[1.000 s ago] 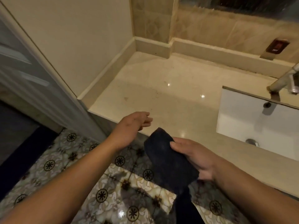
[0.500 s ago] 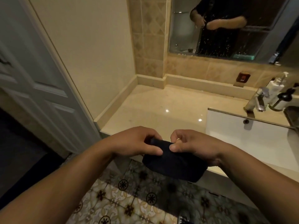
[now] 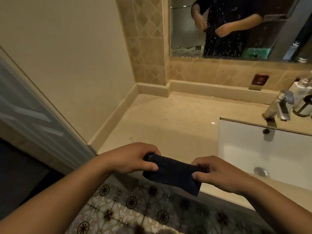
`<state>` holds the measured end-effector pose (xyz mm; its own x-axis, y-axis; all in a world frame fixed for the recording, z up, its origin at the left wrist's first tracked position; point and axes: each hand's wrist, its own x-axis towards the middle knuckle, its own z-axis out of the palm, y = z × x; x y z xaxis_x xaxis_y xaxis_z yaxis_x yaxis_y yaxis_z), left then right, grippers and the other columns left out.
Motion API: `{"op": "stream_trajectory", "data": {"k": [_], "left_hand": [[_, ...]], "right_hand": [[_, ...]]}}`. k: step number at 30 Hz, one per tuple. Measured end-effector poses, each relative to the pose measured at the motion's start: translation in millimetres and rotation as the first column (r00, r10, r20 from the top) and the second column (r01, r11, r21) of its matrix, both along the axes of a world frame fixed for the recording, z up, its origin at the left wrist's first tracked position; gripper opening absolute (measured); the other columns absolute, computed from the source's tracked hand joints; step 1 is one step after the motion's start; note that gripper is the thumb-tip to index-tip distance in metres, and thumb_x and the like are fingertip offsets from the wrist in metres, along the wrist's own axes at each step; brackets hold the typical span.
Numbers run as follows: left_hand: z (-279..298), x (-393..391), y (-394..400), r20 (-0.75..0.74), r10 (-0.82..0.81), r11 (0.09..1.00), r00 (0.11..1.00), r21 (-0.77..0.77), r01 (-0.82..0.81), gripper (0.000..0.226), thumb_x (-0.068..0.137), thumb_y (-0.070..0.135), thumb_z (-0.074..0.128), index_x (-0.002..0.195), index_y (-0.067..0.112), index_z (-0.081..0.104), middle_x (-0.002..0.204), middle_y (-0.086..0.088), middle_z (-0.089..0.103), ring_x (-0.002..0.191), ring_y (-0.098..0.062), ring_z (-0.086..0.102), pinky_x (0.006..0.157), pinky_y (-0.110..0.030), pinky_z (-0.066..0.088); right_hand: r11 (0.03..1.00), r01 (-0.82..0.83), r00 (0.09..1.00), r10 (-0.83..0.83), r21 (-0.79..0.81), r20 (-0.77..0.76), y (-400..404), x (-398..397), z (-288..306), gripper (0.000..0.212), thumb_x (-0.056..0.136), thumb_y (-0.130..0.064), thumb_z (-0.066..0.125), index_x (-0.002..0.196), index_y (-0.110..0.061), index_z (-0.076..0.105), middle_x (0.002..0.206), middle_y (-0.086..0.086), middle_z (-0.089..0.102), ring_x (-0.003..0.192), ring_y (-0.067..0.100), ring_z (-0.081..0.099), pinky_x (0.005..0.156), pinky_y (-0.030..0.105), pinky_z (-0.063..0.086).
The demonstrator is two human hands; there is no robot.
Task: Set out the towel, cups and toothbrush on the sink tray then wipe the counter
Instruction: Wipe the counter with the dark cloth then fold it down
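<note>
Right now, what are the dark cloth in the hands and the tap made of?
The dark cloth looks like soft terry fabric: fuzzy, matte, folding limply. The tap seems polished metal, probably chrome: silvery with bright reflections.

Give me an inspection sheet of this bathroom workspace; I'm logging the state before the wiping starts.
Surface: beige counter beside a white sink; faint specks on it.
Job's things: dark folded towel held above the counter's front edge; tray, cups and toothbrush not seen.
Clutter: pump bottles behind the faucet.
Grippers: left hand and right hand each grip one end of the towel.
Cables: nothing seen.
Surroundings: mirror, a small red sign on the tiled wall, door at left, patterned floor tiles.
</note>
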<state>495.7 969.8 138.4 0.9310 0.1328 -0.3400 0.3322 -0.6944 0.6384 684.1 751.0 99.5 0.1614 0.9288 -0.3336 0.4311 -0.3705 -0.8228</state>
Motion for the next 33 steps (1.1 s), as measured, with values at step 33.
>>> {"op": "stream_trajectory", "data": {"k": [33], "left_hand": [[-224.5, 101.4, 74.2, 0.205, -0.211, 0.813, 0.956, 0.579, 0.056, 0.055, 0.088, 0.039, 0.059, 0.136, 0.013, 0.053, 0.142, -0.010, 0.050, 0.135, -0.032, 0.041, 0.111, -0.048, 0.032]], "right_hand": [[0.981, 0.138, 0.648, -0.195, 0.138, 0.736, 80.8, 66.9, -184.2, 0.043, 0.091, -0.046, 0.047, 0.113, -0.015, 0.066, 0.131, 0.007, 0.059, 0.123, 0.028, 0.050, 0.102, 0.048, 0.039]]}}
